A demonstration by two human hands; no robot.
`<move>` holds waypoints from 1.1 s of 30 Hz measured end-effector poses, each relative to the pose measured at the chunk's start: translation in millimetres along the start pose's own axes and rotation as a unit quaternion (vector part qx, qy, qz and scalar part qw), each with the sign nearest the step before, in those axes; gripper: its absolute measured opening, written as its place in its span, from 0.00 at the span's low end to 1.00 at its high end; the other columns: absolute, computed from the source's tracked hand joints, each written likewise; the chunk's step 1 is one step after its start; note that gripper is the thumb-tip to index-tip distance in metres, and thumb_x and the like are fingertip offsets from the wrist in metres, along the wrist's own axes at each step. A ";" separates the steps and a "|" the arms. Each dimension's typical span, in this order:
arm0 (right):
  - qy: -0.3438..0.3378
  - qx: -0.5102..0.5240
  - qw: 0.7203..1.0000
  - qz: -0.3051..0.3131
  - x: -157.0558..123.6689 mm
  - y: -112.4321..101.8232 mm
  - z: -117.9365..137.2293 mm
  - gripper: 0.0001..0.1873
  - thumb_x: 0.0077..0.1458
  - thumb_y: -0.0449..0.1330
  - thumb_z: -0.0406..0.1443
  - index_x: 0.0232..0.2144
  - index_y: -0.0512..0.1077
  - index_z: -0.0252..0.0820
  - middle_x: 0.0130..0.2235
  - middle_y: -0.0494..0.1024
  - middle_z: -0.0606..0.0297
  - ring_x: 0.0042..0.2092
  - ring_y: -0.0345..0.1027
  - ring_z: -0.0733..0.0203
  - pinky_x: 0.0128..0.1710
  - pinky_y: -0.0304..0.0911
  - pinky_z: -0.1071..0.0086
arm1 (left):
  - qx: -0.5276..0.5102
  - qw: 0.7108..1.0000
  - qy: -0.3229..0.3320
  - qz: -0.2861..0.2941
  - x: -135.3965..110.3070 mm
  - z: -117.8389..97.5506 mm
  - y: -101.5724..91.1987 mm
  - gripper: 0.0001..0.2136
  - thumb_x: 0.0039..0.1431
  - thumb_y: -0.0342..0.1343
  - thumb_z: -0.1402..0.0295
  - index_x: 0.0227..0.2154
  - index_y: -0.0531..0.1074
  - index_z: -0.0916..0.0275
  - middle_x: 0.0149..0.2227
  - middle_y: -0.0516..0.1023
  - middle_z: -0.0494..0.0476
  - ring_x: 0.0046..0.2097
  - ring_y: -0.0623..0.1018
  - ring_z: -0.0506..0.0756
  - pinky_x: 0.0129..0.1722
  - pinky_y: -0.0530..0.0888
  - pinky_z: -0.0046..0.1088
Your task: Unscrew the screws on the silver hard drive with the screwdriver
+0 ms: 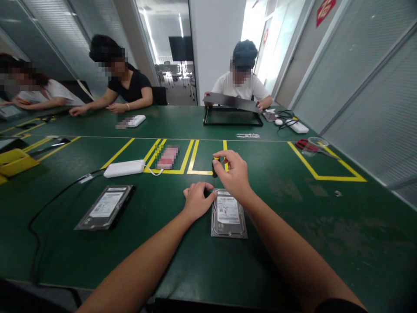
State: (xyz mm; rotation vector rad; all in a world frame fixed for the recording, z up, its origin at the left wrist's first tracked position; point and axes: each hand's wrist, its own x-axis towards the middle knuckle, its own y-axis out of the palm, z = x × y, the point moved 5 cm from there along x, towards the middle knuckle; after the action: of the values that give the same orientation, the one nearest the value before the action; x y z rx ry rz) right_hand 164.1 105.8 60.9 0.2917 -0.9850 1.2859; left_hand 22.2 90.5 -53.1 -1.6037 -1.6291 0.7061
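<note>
A silver hard drive (228,216) with a white label lies on the green table (293,243) in front of me. My left hand (196,200) rests curled against the drive's far left corner, fingers pressed on it. My right hand (233,174) pinches the black and yellow handle of a small screwdriver (215,167), held upright with its thin tip down over the drive's far edge. A second hard drive (106,207) lies flat to the left, away from both hands.
A white power bank (124,168) with a cable lies beyond the second drive. Yellow tape lines (325,177) mark boxes on the table. A yellow bin (14,161) sits far left. Red scissors and a clear cup (312,144) sit at right. Three people work across the table, one holding a dark panel (232,102).
</note>
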 end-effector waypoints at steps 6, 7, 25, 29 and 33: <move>-0.003 0.001 1.000 -0.005 1.0 -1.4 1.4 0.04 0.56 0.60 0.33 0.35 0.74 0.44 0.37 0.76 0.64 0.39 0.68 0.59 0.40 0.63 0.63 | 0.000 1.000 -0.003 0.004 -0.6 -1.0 -0.7 0.09 0.58 0.60 0.59 0.39 0.74 0.55 0.43 0.80 0.51 0.48 0.74 0.59 0.50 0.61 0.40; -0.001 0.003 1.000 -0.004 1.2 -1.4 1.4 0.04 0.56 0.59 0.33 0.35 0.74 0.44 0.37 0.76 0.64 0.39 0.68 0.59 0.41 0.63 0.63 | 0.001 1.000 -0.003 0.003 -0.7 -1.0 -0.7 0.09 0.58 0.60 0.59 0.39 0.74 0.55 0.43 0.80 0.51 0.48 0.74 0.59 0.50 0.61 0.40; -0.005 0.010 1.000 -0.001 -0.3 1.6 0.5 0.06 0.56 0.58 0.32 0.35 0.74 0.44 0.36 0.77 0.65 0.36 0.67 0.60 0.39 0.63 0.63 | -0.005 1.000 0.006 -0.005 -0.5 1.7 1.6 0.08 0.58 0.59 0.60 0.39 0.74 0.54 0.42 0.80 0.49 0.47 0.74 0.58 0.49 0.60 0.40; -0.006 0.003 1.000 -0.006 -0.3 1.0 0.1 0.03 0.55 0.61 0.33 0.34 0.74 0.43 0.36 0.76 0.65 0.36 0.67 0.60 0.38 0.63 0.64 | 0.000 1.000 0.002 -0.001 0.0 0.9 1.4 0.08 0.58 0.59 0.59 0.39 0.74 0.55 0.43 0.80 0.50 0.47 0.74 0.58 0.49 0.60 0.39; -0.008 0.002 1.000 -0.008 0.2 0.8 1.6 0.02 0.55 0.61 0.34 0.33 0.73 0.43 0.35 0.76 0.65 0.36 0.67 0.60 0.38 0.62 0.64 | -0.001 1.000 0.002 0.000 0.2 0.6 1.3 0.09 0.58 0.59 0.59 0.39 0.74 0.55 0.43 0.80 0.51 0.48 0.74 0.59 0.49 0.60 0.39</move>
State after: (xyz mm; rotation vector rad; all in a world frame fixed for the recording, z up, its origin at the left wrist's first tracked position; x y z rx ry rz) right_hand 162.6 105.1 61.7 0.3121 -0.9916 1.2735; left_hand 22.5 90.8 -54.5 -1.6053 -1.6269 0.7025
